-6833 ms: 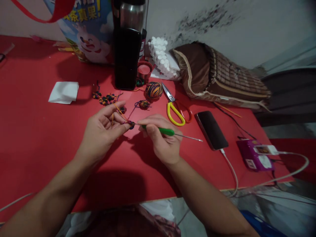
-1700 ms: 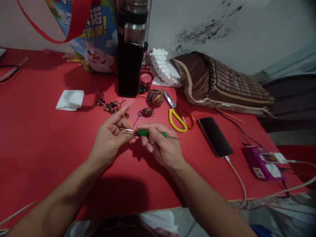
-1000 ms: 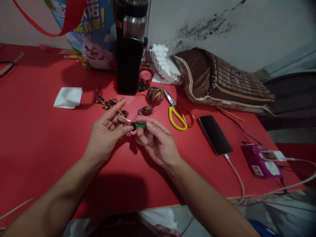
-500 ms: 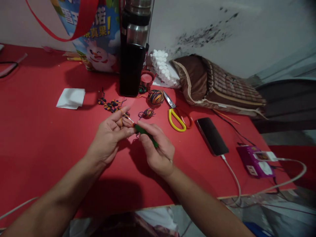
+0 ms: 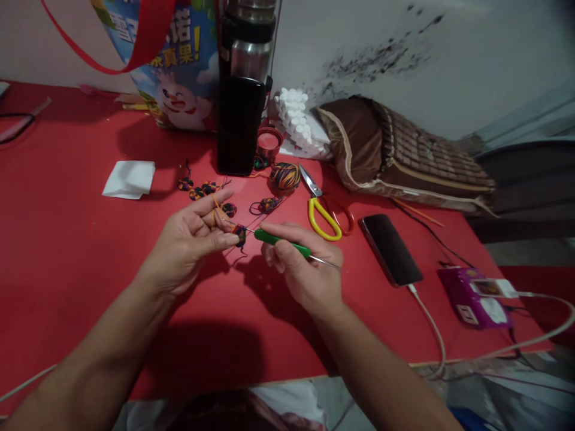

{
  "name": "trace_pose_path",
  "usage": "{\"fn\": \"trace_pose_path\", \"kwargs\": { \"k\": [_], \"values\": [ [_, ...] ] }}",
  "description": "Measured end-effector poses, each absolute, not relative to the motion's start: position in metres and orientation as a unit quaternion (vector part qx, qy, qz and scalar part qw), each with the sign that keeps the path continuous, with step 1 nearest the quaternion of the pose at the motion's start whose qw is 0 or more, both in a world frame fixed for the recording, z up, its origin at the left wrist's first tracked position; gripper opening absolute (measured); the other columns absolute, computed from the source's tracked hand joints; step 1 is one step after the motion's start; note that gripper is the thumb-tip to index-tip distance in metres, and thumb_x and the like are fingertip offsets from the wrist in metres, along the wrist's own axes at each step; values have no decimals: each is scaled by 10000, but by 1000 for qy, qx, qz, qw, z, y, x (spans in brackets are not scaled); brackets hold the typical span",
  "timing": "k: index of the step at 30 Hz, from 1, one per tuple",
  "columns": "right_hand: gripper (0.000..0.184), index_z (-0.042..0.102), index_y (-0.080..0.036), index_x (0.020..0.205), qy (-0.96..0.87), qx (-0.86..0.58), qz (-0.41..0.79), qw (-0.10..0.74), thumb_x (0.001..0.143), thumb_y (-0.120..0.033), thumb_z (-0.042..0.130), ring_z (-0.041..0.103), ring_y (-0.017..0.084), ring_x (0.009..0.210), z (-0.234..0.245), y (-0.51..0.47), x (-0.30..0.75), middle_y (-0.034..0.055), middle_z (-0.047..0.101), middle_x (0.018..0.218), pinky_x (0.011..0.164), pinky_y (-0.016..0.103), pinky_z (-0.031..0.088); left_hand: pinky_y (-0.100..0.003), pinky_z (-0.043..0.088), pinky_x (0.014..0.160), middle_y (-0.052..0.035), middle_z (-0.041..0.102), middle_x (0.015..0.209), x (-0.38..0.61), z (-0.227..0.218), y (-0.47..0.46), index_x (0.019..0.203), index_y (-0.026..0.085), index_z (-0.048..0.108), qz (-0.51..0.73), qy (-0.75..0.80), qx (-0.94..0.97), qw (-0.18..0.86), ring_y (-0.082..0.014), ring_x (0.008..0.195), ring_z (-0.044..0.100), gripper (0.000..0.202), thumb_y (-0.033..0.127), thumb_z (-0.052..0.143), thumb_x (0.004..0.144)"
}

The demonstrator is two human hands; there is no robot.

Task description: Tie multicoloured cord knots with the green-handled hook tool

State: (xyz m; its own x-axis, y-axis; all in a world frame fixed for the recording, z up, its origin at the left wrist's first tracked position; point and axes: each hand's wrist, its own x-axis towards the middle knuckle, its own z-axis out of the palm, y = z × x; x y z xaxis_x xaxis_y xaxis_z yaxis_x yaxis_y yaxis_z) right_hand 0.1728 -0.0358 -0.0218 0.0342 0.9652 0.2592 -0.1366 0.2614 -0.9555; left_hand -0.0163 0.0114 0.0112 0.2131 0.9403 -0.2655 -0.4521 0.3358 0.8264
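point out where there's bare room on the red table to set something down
Bare red tabletop lies left of the left hand, nearer than the folded white paper. A smaller free patch sits between the right hand and the flat phone. Beyond the hands it is crowded: yarn pieces, yarn ball, scissors and an upright black slab.

Looks like smooth green plastic midway along the hook [image 5: 282, 243], shiny metal at both ends; fibrous and matt on the crochet piece [image 5: 242, 234] and yarn ball [image 5: 285, 176], shiny metal on the scissor blades [image 5: 309, 181], papery on the napkin [image 5: 129, 179].
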Motion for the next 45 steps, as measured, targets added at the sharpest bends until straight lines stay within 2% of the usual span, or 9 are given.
{"fn": "trace_pose_path", "kwargs": {
  "k": [7,12,17,21,28,32,38,41,45],
  "values": [
    [188,868,-333,1158,-560,-399,446,573,1010,-311,754,626,165,668,-10,-32,190,24,764,818,657,349,500,-149,575,614,42,708,715,-17,13,11,1311,116,755,461,402,330,719,-78,623,648,828,17,1010,529],
    [162,890,-295,1079,-564,-412,452,555,977,-366,787,619,193,642,0,-29,200,32,735,729,623,362,464,-202,603,612,41,709,727,-19,12,11,1344,140,729,436,395,350,728,-102,618,649,833,44,1000,563],
    [151,898,-306,1046,-574,-407,454,547,964,-382,797,613,188,622,5,-28,207,40,772,772,621,365,471,-230,612,572,34,709,736,-21,12,12,1361,143,693,395,388,362,750,-119,585,667,795,76,978,622],
    [143,899,-325,1037,-580,-408,467,528,970,-387,789,621,202,632,9,-28,213,42,769,770,614,365,467,-229,597,537,19,712,736,-24,11,12,1311,161,735,370,370,362,771,-128,567,672,690,63,938,658],
    [139,906,-276,992,-559,-387,516,521,945,-354,801,568,159,569,10,-25,216,27,714,676,546,324,404,-205,562,486,7,708,713,-25,10,12,1250,167,807,339,351,340,804,-124,534,657,661,38,936,615],
    [150,909,-226,915,-491,-363,585,534,890,-353,833,487,123,503,9,-19,212,20,658,602,493,300,329,-248,608,518,-1,715,714,-25,9,12,1244,171,821,337,340,332,813,-127,544,644,641,32,927,626],
    [201,892,-186,856,-395,-333,675,526,796,-377,905,355,63,443,1,-16,198,-22,577,529,455,257,284,-245,590,542,-5,724,716,-19,8,8,1307,155,787,349,340,349,801,-150,565,685,693,100,965,639],
    [208,878,-215,887,-333,-315,708,537,813,-409,883,268,47,428,-8,-19,180,-62,539,503,462,245,332,-234,597,643,9,722,735,-11,6,4,1344,155,763,421,390,367,732,-142,644,707,726,96,968,650],
    [196,862,-210,941,-285,-327,690,579,842,-379,856,286,65,471,-15,-21,162,-83,465,532,511,256,419,-229,596,718,8,733,766,-3,0,2,1314,168,779,496,416,363,670,-133,726,699,692,88,971,654]
  ]
}}
